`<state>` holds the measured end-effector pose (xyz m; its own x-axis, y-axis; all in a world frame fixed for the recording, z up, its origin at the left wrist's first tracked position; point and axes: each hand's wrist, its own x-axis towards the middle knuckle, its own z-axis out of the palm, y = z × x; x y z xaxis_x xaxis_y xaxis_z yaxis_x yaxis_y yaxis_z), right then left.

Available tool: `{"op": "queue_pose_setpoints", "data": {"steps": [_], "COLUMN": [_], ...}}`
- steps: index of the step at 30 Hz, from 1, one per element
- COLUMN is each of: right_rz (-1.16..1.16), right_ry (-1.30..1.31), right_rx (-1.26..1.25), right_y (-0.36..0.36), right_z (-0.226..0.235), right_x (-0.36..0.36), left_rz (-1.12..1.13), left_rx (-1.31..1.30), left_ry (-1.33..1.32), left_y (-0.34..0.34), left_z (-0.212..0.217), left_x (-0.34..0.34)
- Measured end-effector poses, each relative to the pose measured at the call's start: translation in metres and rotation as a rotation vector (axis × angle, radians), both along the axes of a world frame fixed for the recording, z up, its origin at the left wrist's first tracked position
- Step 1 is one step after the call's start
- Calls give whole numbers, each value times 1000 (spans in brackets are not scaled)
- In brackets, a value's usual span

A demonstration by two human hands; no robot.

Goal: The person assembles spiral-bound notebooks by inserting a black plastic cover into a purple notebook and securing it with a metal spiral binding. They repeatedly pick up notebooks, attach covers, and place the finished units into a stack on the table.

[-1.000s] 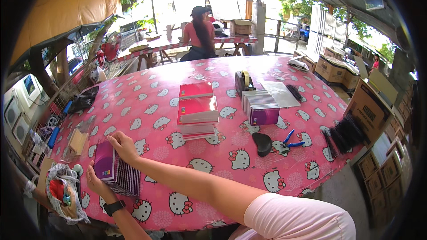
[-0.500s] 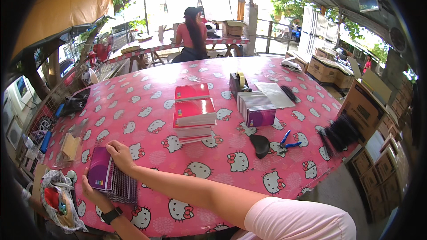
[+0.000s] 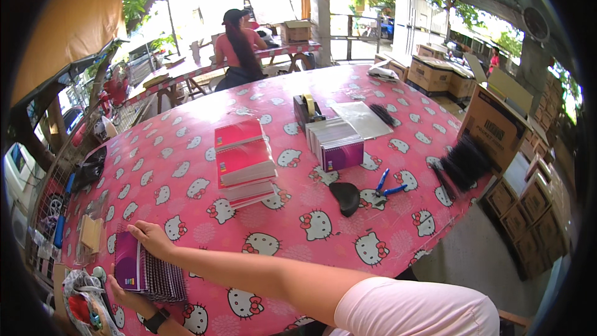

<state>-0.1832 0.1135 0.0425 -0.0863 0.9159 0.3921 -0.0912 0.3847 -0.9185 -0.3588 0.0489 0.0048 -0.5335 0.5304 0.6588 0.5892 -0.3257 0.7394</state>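
Note:
A stack of spiral-bound notebooks with purple covers [image 3: 127, 267] lies at the left near part of the table, fanned toward the right so that several black coil edges show. My right hand [image 3: 153, 240] grips the far right corner of the top notebook, thumb and fingers bent over the edge. At the stack's near left side, my left hand [image 3: 126, 296] is cupped against the edges, with a black watch [image 3: 157, 320] on its wrist. Past my hands stands a stack of red-covered notebooks [image 3: 244, 160], its layers set unevenly.
Purple notebooks [image 3: 342, 154] stand in a row beside a tape dispenser [image 3: 307, 111]. Blue-handled pliers [image 3: 393, 188] and a black pad-like piece [image 3: 344, 199] lie nearer. Black coils [image 3: 465, 163] and cardboard boxes [image 3: 494, 126] are at right, a cluttered bag [image 3: 87, 305] at left. A person [image 3: 237, 50] sits beyond.
The view has turned right, so the whole table appears shifted left. My left hand has slid slightly toward the near end of the stack; my right hand keeps to the far corner.

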Motion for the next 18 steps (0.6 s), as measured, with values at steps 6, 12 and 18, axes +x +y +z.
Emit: {"op": "queue_pose_setpoints", "data": {"steps": [6,12,18], "right_rz": [-96,-572,-961], "right_ry": [-358,-852,-1377], "right_rx": [385,434,180], "right_y": [-35,-106,-105], "right_z": [0,1,-41], "right_x": [117,406,536], "left_rz": [-127,400,362], "left_rx": [131,501,455], "left_ry": [-220,154,138], "left_y": [-23,-119,-146], "left_z": [14,38,64], "left_x": [12,64,160]}}
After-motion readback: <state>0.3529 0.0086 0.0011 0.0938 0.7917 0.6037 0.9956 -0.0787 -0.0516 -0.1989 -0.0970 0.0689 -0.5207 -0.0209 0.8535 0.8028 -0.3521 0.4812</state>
